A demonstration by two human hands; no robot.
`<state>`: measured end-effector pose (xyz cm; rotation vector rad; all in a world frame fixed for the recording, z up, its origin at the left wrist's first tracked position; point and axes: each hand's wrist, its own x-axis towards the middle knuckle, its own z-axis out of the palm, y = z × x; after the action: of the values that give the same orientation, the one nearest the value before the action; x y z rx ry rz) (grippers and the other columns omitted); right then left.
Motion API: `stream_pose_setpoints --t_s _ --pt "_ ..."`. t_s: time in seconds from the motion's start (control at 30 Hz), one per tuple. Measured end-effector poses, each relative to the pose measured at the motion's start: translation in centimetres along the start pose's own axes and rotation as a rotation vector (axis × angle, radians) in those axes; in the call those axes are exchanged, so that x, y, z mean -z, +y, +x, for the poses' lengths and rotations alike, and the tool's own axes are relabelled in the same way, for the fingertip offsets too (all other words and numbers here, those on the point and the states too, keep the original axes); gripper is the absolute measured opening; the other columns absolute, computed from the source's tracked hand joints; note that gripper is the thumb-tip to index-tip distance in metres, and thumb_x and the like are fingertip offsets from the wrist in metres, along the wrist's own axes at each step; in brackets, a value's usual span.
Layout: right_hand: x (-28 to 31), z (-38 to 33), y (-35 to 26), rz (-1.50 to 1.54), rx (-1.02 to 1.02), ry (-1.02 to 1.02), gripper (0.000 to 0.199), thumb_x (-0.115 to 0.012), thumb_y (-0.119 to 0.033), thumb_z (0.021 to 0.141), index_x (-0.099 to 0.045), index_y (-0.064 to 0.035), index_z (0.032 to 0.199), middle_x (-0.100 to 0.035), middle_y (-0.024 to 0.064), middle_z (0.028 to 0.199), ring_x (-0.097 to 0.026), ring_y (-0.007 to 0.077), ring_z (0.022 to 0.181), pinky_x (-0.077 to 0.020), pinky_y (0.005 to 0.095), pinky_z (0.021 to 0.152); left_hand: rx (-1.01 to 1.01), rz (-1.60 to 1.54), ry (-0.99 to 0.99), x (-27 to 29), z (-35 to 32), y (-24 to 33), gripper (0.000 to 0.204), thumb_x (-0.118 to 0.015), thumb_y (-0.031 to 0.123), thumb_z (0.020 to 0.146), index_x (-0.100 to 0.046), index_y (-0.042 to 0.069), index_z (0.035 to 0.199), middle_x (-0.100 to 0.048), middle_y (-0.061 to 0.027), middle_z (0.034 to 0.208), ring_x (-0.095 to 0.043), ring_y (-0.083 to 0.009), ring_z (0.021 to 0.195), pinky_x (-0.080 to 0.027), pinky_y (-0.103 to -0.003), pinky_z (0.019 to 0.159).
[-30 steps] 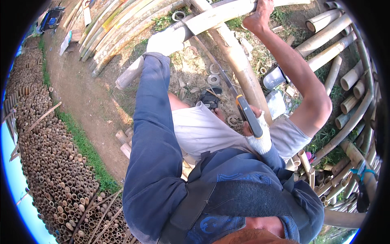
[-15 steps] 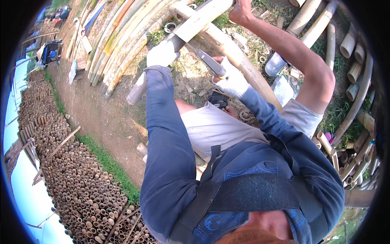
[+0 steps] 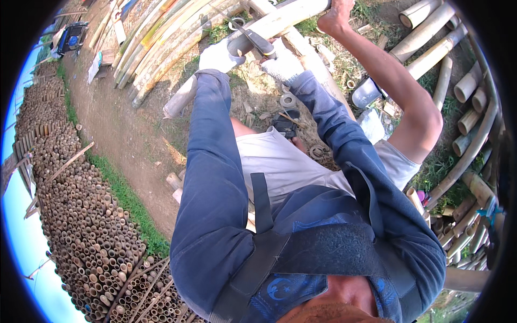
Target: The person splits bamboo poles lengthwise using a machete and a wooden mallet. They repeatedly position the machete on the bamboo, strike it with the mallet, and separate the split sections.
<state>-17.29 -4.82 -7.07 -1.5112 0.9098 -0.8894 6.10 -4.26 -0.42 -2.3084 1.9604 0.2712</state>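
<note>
Left hand (image 3: 218,56): fingers curled over bamboo pole (image 3: 288,19). Right hand (image 3: 284,68): fingers closed round handsaw (image 3: 262,44). Advisable: pole steady, strokes straight, left fingers clear of blade.

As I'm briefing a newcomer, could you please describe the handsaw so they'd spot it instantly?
From the bare foot at the top, follow the pale, round bamboo pole leftward to the white-gloved right hand below it. That hand holds the dark-handled handsaw, blade pointing up and left; its thin, flat blade stands out from the thick, round bamboo.
</note>
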Motion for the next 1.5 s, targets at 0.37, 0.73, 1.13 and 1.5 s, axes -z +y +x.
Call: stream_pose_setpoints --t_s 0.37,0.73,1.13,1.5 --pt "11.0 -24.3 -8.6 -0.369 0.074 -0.02 0.05 -0.059 0.0 0.092 -0.057 -0.0011 0.142 -0.067 0.0167 0.121 -0.07 0.0277 0.102 -0.0558 0.0375 0.092 -0.223 0.205 0.033 -1.4 1.2 -0.5 0.058 -0.075 0.053 0.087 -0.067 0.025 0.137 -0.07 -0.0149 0.123 -0.075 -0.0375 0.104 -0.06 -0.053 0.09" --pt "4.5 -11.9 -2.2 -0.105 -0.045 0.024 0.056 -0.072 -0.007 0.089 -0.056 -0.0078 0.143 -0.07 0.0121 0.111 -0.071 0.024 0.102 -0.0565 0.0337 0.089 -0.24 0.288 -0.001 0.0 0.5 0.1 0.055 -0.074 0.053 0.091 -0.067 0.021 0.135 -0.07 -0.0143 0.125 -0.074 -0.0388 0.106 -0.06 -0.052 0.091" --pt "3.9 -6.1 -3.7 0.264 -0.195 -0.141 0.056 -0.074 -0.006 0.089 -0.056 -0.0074 0.143 -0.069 0.0097 0.117 -0.068 0.0198 0.105 -0.0547 0.0326 0.093 -0.14 0.186 -0.013 0.4 0.5 0.4 0.072 -0.083 0.058 0.081 -0.069 0.014 0.136 -0.074 -0.016 0.124 -0.074 -0.0375 0.112 -0.059 -0.049 0.097" --pt "12.8 -28.1 -9.8 -0.38 -0.028 -0.031 0.053 -0.06 -0.006 0.091 -0.055 -0.0035 0.143 -0.065 0.0189 0.124 -0.069 0.037 0.108 -0.0558 0.0423 0.096 -0.232 0.255 0.008 -0.7 1.4 0.2 0.057 -0.077 0.048 0.089 -0.067 0.022 0.138 -0.073 -0.0171 0.125 -0.076 -0.0375 0.107 -0.062 -0.051 0.092"
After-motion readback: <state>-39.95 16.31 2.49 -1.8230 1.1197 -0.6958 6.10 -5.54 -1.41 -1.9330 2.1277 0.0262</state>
